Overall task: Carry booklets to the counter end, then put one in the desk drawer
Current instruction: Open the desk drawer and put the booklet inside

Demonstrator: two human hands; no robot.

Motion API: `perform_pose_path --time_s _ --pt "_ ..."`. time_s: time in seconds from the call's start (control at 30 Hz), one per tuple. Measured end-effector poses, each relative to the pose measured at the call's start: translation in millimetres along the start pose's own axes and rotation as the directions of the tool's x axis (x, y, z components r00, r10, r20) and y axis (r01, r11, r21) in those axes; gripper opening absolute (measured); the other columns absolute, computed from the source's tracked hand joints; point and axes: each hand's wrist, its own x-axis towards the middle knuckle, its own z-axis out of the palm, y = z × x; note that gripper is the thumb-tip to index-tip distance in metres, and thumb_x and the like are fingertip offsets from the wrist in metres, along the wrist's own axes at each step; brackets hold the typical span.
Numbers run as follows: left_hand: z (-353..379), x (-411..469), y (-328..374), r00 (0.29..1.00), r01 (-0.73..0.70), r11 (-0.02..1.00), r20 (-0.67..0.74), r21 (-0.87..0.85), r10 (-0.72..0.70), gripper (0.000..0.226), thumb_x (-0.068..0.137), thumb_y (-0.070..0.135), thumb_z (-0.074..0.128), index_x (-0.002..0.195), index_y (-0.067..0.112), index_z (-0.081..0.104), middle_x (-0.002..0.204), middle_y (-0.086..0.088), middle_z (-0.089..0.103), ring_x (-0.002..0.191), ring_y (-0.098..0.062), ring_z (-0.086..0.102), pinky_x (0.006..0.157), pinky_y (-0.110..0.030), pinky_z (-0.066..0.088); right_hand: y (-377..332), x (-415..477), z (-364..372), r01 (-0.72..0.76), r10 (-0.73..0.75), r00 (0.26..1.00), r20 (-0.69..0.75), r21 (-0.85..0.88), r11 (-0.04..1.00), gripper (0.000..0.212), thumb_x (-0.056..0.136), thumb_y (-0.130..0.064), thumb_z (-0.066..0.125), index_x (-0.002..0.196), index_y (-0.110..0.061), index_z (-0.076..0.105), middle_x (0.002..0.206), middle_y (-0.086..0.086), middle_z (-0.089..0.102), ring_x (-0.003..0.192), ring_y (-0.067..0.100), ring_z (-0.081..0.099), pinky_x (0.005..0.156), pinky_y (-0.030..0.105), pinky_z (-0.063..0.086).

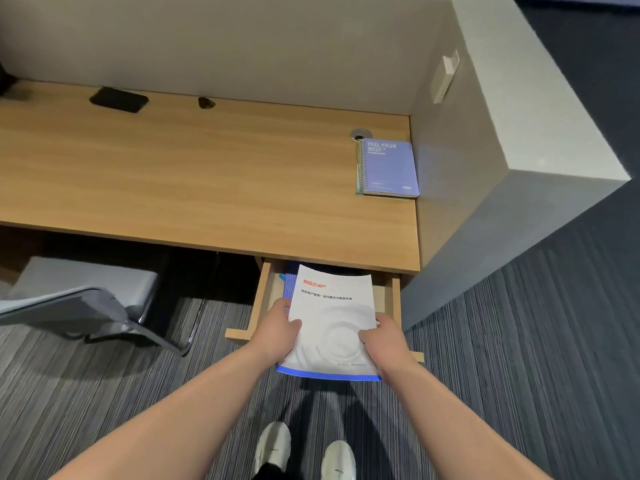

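Observation:
A white booklet (330, 306) with red lettering and a blue lower edge is held over the open wooden desk drawer (261, 292) under the desk's right end. My left hand (277, 332) grips its left side and my right hand (384, 337) grips its right side. The booklet's far end tilts into the drawer, where something blue lies beneath it. A stack of purple spiral-bound booklets (388, 168) lies at the right end of the wooden desk top (207, 174), beside the grey wall.
A grey counter wall (467, 161) encloses the desk at the back and right. A grey chair (86, 299) stands at the left under the desk edge. Cable openings (119, 99) sit at the desk's rear. Striped carpet and my white shoes (304, 452) are below.

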Motion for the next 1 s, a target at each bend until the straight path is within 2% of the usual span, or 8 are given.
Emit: perform_pose_path --time_s 0.13,0.3,0.43,0.57,0.63,0.77,0.87,1.0 --pt "3.3 28.7 -2.7 0.999 0.04 0.999 -0.004 0.038 -0.039 0.043 0.101 0.015 0.052 0.143 0.015 0.044 0.13 -0.007 0.064 0.093 -0.02 0.06 0.065 -0.028 0.047 -1.9 25.7 9.2 -0.052 0.052 0.999 -0.002 -0.019 0.998 0.036 0.09 0.005 0.047 0.122 -0.008 0.059 0.104 0.012 0.071 0.076 0.022 0.066 0.053 0.023 0.05" --pt "3.1 61.0 -8.9 0.999 0.036 0.999 0.009 -0.022 -0.036 0.04 0.101 0.014 0.052 0.14 0.018 0.045 0.119 0.0 0.061 0.085 -0.01 0.061 0.067 -0.031 0.055 -5.3 54.3 16.5 -0.085 0.086 0.996 -0.002 0.071 0.994 0.041 0.086 0.009 0.047 0.117 -0.012 0.063 0.104 0.012 0.073 0.085 0.03 0.072 0.055 0.03 0.056" --pt "0.1 86.6 -11.0 0.998 0.063 0.996 -0.015 -0.061 -0.064 0.041 0.1 0.016 0.055 0.14 0.019 0.046 0.119 -0.002 0.064 0.082 -0.008 0.059 0.076 -0.034 0.053 -4.8 84.8 23.4 -0.131 0.125 0.991 0.046 0.178 0.975 0.057 0.072 0.009 0.042 0.115 -0.016 0.068 0.101 0.013 0.078 0.094 0.042 0.074 0.073 0.049 0.059" --pt "-1.3 106.0 -3.6 0.997 0.075 0.994 0.022 -0.08 -0.074 0.046 0.099 0.011 0.055 0.143 0.019 0.043 0.118 -0.003 0.063 0.081 -0.009 0.059 0.058 -0.025 0.046 -6.7 103.3 30.1 -0.11 0.11 0.994 0.011 0.196 0.974 0.057 0.082 0.015 0.042 0.124 -0.018 0.063 0.106 0.008 0.077 0.102 0.038 0.073 0.088 0.045 0.059" --pt "-0.8 115.9 -3.6 0.998 0.051 0.997 0.041 -0.061 -0.048 0.051 0.096 0.006 0.056 0.144 0.018 0.044 0.109 0.0 0.062 0.081 -0.009 0.058 0.056 -0.023 0.045 -7.1 110.7 33.0 -0.093 0.1 0.995 -0.027 0.202 0.975 0.055 0.087 0.015 0.045 0.127 -0.02 0.058 0.105 0.006 0.075 0.099 0.035 0.073 0.082 0.043 0.06" --pt "2.7 124.2 -9.4 0.996 0.015 1.0 0.082 0.021 -0.017 0.055 0.094 -0.002 0.058 0.144 0.014 0.042 0.113 -0.001 0.063 0.089 -0.013 0.058 0.068 -0.024 0.047 -8.0 117.2 38.0 -0.071 0.076 0.996 -0.042 0.119 0.99 0.063 0.087 0.018 0.046 0.135 -0.021 0.054 0.105 0.007 0.072 0.082 0.026 0.068 0.046 0.026 0.05" --pt "7.7 122.9 -14.0 0.997 0.029 0.995 0.074 0.095 -0.036 0.048 0.093 -0.001 0.06 0.135 0.018 0.048 0.118 -0.004 0.065 0.095 -0.019 0.059 0.064 -0.021 0.045 -6.3 121.7 40.6 -0.062 0.065 0.997 -0.034 0.08 0.995 0.076 0.08 0.017 0.048 0.146 -0.021 0.049 0.116 0.012 0.071 0.084 0.032 0.07 0.058 0.033 0.051" --pt "12.6 117.5 -9.5 0.997 0.055 0.991 0.055 0.124 -0.062 0.034 0.091 -0.001 0.058 0.122 0.014 0.054 0.111 -0.008 0.064 0.093 -0.023 0.063 0.078 -0.035 0.056 -2.8 124.1 40.7 -0.049 0.049 0.999 -0.023 0.009 0.999 0.071 0.081 0.004 0.047 0.147 -0.021 0.049 0.132 0.009 0.067 0.09 0.028 0.073 0.065 0.035 0.059"
